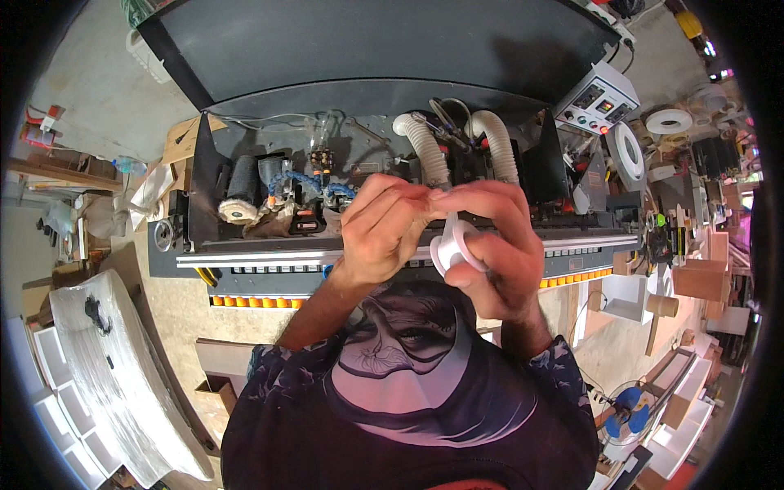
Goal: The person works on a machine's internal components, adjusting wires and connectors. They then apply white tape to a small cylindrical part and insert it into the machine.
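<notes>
In front of my chest, above the front rail of a dark machine, both of my hands are raised close together. My right hand is closed around a small white spool of tape. A short white strip rises from the spool toward the forefinger. My left hand is closed, thumb and forefinger pinched together, its fingertips meeting those of the right hand. Whatever lies in that pinch is hidden or too small to make out.
The machine's dark cover stands raised behind. Inside are ribbed white hoses, blue tubing and a dark roller. A control box stands at the right. Wrapped panels lean at left; a fan stands lower right.
</notes>
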### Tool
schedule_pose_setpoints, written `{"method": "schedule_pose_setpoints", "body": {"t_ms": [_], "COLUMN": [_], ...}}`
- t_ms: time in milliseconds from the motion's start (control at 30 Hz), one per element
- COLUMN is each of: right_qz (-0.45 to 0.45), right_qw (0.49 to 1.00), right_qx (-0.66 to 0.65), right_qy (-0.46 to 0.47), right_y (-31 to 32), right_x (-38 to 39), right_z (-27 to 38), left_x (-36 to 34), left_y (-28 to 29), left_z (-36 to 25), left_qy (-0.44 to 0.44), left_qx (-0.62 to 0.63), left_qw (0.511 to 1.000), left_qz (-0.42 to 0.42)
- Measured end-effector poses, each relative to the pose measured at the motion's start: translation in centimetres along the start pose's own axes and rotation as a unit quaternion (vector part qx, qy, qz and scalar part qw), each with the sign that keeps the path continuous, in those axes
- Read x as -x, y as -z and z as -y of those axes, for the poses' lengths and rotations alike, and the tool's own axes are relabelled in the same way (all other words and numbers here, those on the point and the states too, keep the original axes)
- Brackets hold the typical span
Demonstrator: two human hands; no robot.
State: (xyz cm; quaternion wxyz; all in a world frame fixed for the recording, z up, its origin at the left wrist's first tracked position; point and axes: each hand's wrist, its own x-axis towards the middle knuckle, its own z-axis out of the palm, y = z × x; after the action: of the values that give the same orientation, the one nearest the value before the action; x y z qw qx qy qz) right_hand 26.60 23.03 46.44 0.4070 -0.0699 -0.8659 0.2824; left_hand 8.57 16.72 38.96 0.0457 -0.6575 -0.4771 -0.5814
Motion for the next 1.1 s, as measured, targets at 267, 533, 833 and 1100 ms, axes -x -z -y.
{"method": "schedule_pose_setpoints", "body": {"t_ms": [267, 533, 833, 1100], "right_qz": [-0.035, -0.057, -0.094, -0.052], "right_qw": [0.968, 0.952, 0.954, 0.982], "right_qx": [-0.190, -0.202, -0.158, 0.001], "right_qy": [-0.163, -0.222, -0.235, -0.181], "right_y": [0.0, -1.5, -3.5, -2.9], "right_x": [-2.3, -1.4, 0.9, 1.9], "right_z": [-3.5, -5.2, -4.5, -3.2], "left_x": [0.2, 0.3, 1.6, 1.0], "left_y": [-0.3, 0.2, -0.8, -1.4], "left_z": [-1.7, -2.1, -2.1, -1.6], "left_qy": [0.033, 0.086, 0.188, 0.271], "left_qx": [0.083, 0.217, 0.348, 0.385], "left_qw": [0.995, 0.972, 0.910, 0.855], "left_qz": [0.033, 0.010, -0.120, -0.219]}}
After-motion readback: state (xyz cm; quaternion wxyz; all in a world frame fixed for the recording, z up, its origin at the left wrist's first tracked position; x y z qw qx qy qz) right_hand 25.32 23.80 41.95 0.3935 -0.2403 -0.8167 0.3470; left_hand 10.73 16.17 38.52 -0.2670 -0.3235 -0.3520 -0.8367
